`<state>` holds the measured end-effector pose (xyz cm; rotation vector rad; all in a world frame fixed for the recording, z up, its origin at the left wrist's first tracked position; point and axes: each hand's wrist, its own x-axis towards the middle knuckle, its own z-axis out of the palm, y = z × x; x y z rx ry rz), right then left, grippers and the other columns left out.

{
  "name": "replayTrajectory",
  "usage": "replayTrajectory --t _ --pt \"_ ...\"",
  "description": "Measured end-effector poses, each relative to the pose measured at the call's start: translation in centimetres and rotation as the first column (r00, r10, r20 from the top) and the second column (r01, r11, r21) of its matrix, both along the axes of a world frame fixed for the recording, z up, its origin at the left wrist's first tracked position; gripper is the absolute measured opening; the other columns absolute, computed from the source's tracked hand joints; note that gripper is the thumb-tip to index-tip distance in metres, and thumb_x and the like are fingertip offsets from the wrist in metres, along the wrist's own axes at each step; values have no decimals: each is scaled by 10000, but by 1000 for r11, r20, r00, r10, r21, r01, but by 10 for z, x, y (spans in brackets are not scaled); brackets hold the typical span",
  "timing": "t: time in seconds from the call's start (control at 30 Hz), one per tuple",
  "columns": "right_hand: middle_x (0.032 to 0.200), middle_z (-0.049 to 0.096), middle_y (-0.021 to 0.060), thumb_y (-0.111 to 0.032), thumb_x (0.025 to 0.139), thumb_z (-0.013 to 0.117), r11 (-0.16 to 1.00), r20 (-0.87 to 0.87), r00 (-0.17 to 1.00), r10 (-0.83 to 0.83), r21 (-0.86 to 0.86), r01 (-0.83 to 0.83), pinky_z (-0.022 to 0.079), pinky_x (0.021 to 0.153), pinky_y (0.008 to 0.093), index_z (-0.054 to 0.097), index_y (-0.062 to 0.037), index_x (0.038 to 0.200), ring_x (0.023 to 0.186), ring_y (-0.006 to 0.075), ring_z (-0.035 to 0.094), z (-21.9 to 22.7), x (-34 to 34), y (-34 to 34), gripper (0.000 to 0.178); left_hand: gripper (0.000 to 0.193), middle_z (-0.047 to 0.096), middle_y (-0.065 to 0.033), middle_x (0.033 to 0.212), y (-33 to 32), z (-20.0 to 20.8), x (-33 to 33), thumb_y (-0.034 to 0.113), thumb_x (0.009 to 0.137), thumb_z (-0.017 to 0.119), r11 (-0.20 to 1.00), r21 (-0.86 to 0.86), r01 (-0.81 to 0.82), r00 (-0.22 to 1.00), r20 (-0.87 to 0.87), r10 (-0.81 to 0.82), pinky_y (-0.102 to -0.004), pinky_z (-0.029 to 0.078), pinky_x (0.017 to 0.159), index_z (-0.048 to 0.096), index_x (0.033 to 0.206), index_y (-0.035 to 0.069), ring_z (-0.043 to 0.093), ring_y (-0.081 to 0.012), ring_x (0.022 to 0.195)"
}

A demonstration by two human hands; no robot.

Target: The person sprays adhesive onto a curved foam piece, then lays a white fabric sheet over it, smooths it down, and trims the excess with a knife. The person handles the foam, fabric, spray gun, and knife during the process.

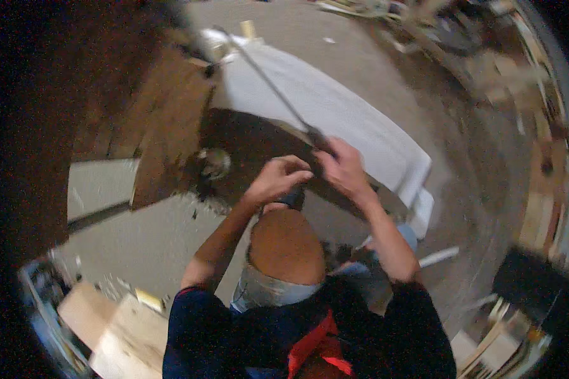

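My right hand is closed round the dark handle of a long, thin grey tool. Its straight shaft slants away to the far left; blur hides whether it is a blade or a rod. Under the shaft lies a long white padded-looking piece, with a dark brown surface along its near side. My left hand is just left of the handle, above my bare knee. Its fingers are curled in toward the thumb, and what they hold, if anything, cannot be made out.
A blurred round, shiny object sits left of my left hand. Brown wooden boards stand at the left. Pale wood pieces lie at lower left, more wood scraps at lower right. A dark box-like object is at the right.
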<state>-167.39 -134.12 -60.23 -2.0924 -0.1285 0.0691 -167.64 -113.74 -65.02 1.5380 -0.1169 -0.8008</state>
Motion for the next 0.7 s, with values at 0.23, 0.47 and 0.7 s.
replayTrajectory --t 0.23,0.47,0.7 --pt "1003 700 203 -149 866 701 949 -129 989 75 -295 -110 537 803 422 670 -14 1131 905 391 682 -49 -47 -90 299 295 671 -52 987 55 -81 25 325 978 661 623 -113 -774 616 -363 699 -309 558 682 632 1093 55 658 -154 847" --pt "922 684 184 -170 874 700 834 -208 976 69 -525 -171 532 704 440 650 -45 1082 818 392 676 -43 -42 -120 248 272 673 -33 960 36 -104 64 308 944 705 583 -27 -812 551 -364 751 -291 539 635 639 1064 73 648 -125 814" --pt "801 652 169 -128 902 680 831 -204 977 68 -530 -168 504 666 382 644 -37 1087 706 335 645 -41 -25 -108 209 226 681 -30 883 6 -103 64 271 925 730 645 -85 -759 615 -416 669 -274 519 608 664 971 60 648 -117 766"
